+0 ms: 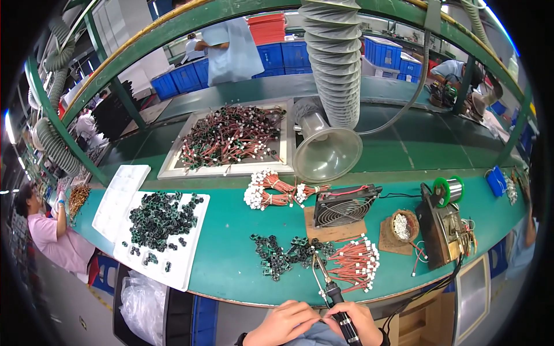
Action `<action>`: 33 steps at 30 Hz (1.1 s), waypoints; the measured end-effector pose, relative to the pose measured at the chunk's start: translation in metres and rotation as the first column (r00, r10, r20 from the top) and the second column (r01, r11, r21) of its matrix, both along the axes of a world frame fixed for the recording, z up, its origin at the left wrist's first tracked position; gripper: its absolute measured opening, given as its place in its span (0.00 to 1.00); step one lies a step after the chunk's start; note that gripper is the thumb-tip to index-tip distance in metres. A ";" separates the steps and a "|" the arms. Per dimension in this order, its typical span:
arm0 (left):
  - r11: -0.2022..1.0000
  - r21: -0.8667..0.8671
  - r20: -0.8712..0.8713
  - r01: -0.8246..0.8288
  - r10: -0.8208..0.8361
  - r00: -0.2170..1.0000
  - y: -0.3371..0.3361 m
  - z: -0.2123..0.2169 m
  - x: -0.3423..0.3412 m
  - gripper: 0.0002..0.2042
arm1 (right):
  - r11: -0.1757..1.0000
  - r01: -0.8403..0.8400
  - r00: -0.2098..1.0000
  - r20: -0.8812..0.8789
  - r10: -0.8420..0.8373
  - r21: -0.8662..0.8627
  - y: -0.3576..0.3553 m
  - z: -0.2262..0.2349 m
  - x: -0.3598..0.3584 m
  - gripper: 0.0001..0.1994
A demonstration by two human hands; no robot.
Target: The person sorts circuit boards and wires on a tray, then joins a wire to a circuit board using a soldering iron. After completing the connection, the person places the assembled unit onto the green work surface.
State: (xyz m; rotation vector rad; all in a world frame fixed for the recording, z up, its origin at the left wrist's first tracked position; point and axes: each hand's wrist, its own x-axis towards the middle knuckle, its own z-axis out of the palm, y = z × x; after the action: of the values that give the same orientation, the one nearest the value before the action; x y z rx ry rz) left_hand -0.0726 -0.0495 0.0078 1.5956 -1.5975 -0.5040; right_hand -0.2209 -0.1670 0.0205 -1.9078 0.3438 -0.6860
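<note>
Small fan [341, 206], solder spool [449, 189], extraction hood [326, 152], white tray [163, 239] with black parts.

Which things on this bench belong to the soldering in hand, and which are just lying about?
In hand: black-handled soldering iron, small black ring parts, red wire bundle with white plugs, right hand, left hand.
Lying about: white tray of wires, solder spool, small black fan.

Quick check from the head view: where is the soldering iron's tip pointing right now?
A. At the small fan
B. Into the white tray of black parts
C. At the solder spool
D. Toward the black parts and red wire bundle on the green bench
D: the soldering iron, gripped by the right hand, has its tip between the loose black parts and the red wire bundle on the green bench.
</note>
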 end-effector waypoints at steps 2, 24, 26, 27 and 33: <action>1.000 0.002 0.015 0.004 -0.004 1.000 -0.003 0.001 0.000 0.04 | 0.999 -0.002 1.000 -0.010 0.002 -0.049 -0.004 0.000 -0.001 0.12; 0.917 0.012 -0.602 -0.398 0.324 0.729 -0.020 -0.002 0.003 0.09 | 0.926 0.341 0.929 0.092 -0.358 0.159 -0.015 -0.010 0.004 0.19; 0.943 0.103 -0.748 -0.317 0.284 0.600 -0.023 -0.002 0.002 0.11 | 0.934 0.263 0.941 0.150 -0.304 0.240 -0.015 -0.010 0.012 0.18; 0.952 0.145 -0.806 -0.269 0.272 0.525 -0.026 -0.003 -0.002 0.12 | 0.927 0.296 0.934 0.132 -0.331 0.231 -0.015 -0.011 0.014 0.18; 0.936 0.182 -0.884 -0.300 0.290 0.368 -0.029 0.001 -0.011 0.11 | 0.955 0.215 0.956 0.156 -0.249 0.204 -0.012 -0.018 0.014 0.18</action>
State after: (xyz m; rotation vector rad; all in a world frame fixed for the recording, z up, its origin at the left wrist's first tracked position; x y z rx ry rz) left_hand -0.0840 -0.0784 0.0085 1.1692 -0.4366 -0.9483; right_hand -0.2069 -0.1794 0.0026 -1.6298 0.5053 -0.9434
